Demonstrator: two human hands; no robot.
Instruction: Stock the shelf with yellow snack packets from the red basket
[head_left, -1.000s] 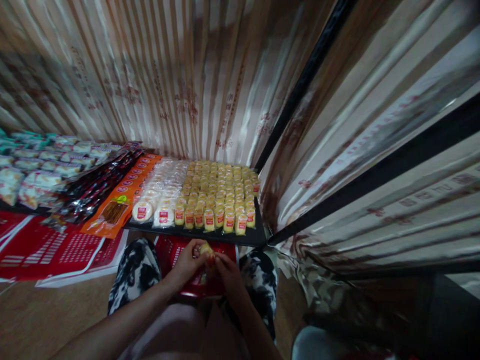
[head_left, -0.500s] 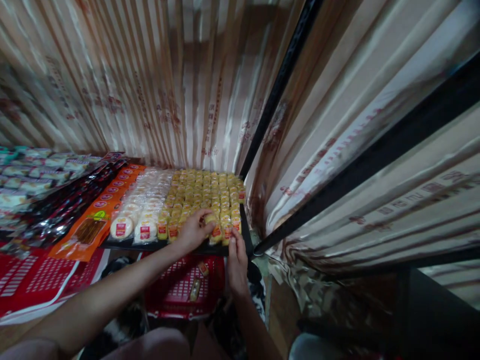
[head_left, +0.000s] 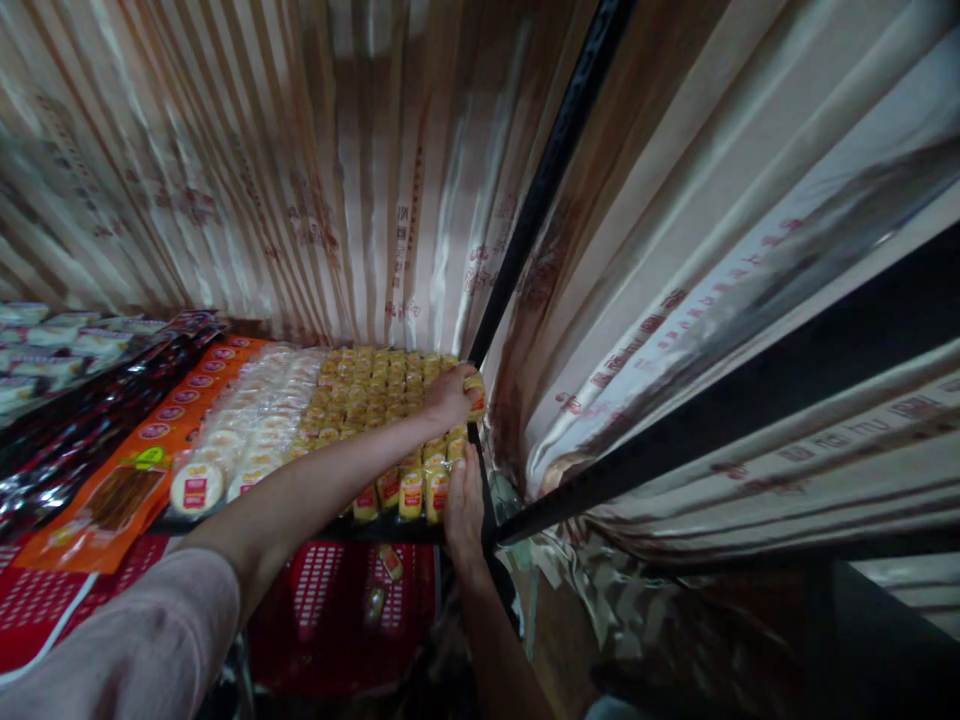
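Note:
Rows of small yellow wrapped cakes (head_left: pixel 412 492) with red labels lie on a black shelf (head_left: pixel 375 528). My left hand (head_left: pixel 450 397) reaches over them to the back right corner, its fingers closed around one wrapped cake (head_left: pixel 475 390). Along the right side of the rows, my right hand (head_left: pixel 465 515) lies with fingers stretched out against the end packets. Left of the yellow cakes are white round wrapped cakes (head_left: pixel 196 487).
An orange snack pack (head_left: pixel 124 497) and dark shiny packets (head_left: pixel 90 425) lie further left. Red baskets (head_left: pixel 322 640) stand below the shelf edge, one with two small packets inside. Black posts (head_left: pixel 540 200) and pleated curtains (head_left: pixel 360 200) close in behind and right.
My left hand has moved from the front rows to the back right corner. My right hand has flattened along the right side. The view has shifted slightly.

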